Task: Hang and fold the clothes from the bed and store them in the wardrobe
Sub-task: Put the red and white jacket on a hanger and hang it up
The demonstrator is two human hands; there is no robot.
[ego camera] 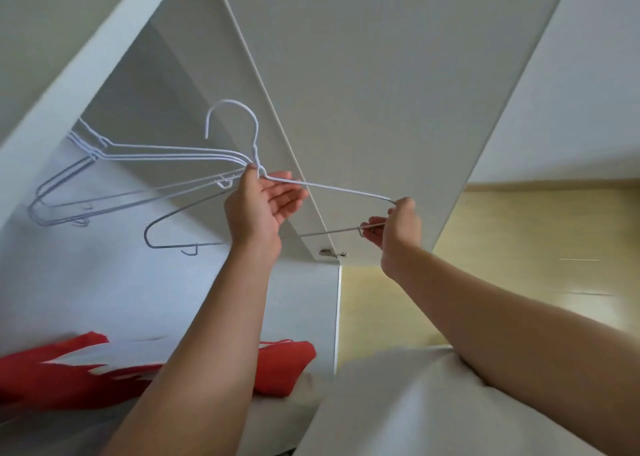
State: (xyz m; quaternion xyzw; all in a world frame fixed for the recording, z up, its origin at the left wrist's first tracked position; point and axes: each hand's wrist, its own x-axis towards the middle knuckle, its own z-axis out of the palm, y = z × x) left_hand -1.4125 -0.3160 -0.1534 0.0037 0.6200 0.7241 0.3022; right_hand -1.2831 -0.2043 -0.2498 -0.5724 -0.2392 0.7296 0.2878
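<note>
I hold a white wire hanger (332, 188) up in front of the open wardrobe (138, 282). My left hand (256, 209) pinches it at the neck just under its hook, other fingers spread. My right hand (398, 227) grips its right shoulder corner and bottom bar. Its hook points up, free of any rail. Several more white hangers (104, 164) hang bunched together at the left inside the wardrobe. A red garment (69, 376) lies low in the wardrobe, partly hidden by my left forearm.
The white wardrobe door (381, 92) stands open right behind the hanger, with a metal hinge (332, 254) at its lower edge. A white fabric (398, 403) lies under my right forearm. Yellowish floor (519, 247) shows at the right.
</note>
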